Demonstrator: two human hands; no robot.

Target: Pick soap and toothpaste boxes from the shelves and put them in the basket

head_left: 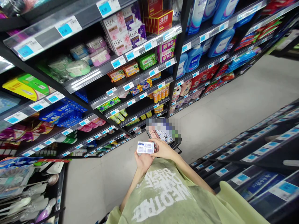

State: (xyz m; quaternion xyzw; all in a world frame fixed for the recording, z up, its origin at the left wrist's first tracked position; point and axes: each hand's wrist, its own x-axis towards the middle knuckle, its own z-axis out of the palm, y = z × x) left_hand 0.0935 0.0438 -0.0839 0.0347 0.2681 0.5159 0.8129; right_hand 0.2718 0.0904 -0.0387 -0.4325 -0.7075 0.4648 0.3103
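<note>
A small white and blue price tag card (145, 147) is held in front of my chest by both hands. My left hand (143, 161) cups it from below with fingers curled. My right hand (163, 148) pinches its right end. I wear a light green printed shirt (168, 193). Just beyond my hands stands a black shopping basket or cart (174, 143) with small packs in it, partly blurred.
Black store shelves on the left carry soap boxes (126, 31), blue detergent bottles (193, 59) and packets, with blue price labels along the edges. More shelving with labels (252, 155) runs on the right. A grey floor aisle (233, 105) lies between. Spoons hang at lower left (28, 193).
</note>
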